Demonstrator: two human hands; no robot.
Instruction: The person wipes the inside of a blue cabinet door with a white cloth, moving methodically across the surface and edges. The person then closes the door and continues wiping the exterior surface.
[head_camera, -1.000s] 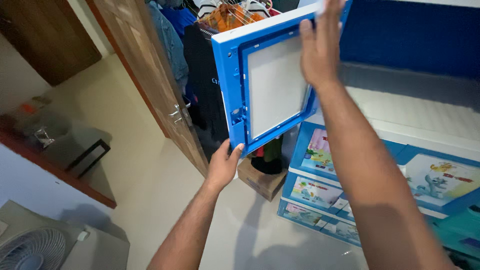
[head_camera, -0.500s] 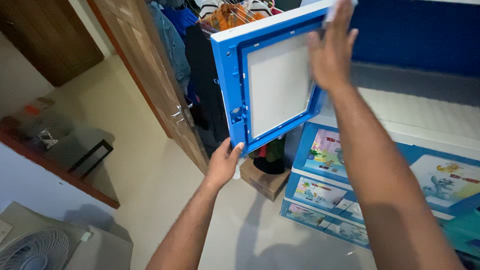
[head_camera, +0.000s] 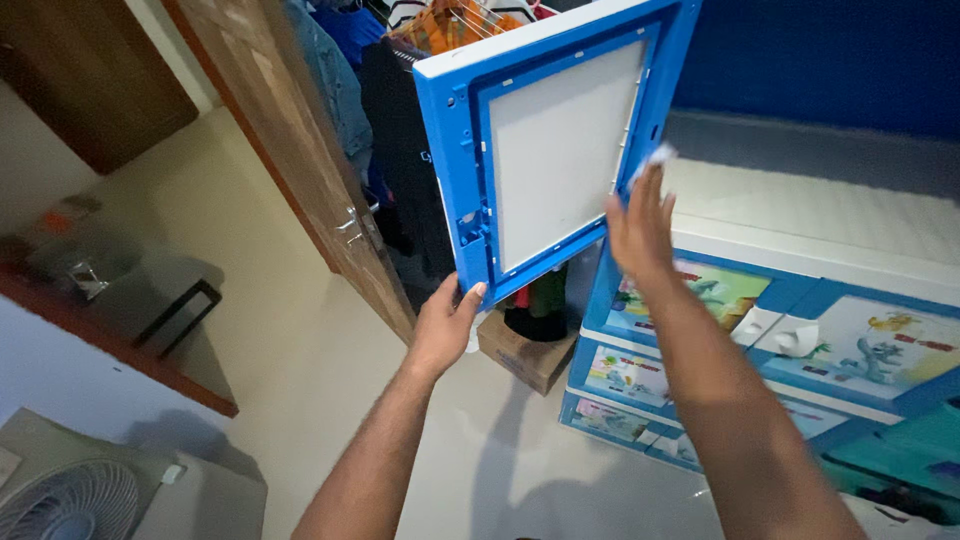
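The left hand (head_camera: 447, 325) grips the blue cabinet door (head_camera: 553, 150) at its lower corner; hanging clothes (head_camera: 400, 120) stand behind it. The right hand (head_camera: 637, 228) presses a small white cloth (head_camera: 660, 156), mostly hidden, against the door's edge, fingers extended.

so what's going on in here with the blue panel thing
A person holds a blue-framed panel up on a tilt. The left hand grips its lower corner, while the right hand presses a small white cloth or tissue against the frame's right edge. Below stands a blue plastic drawer chest with cartoon pictures; clothes on hangers hang behind, beside a wooden door.
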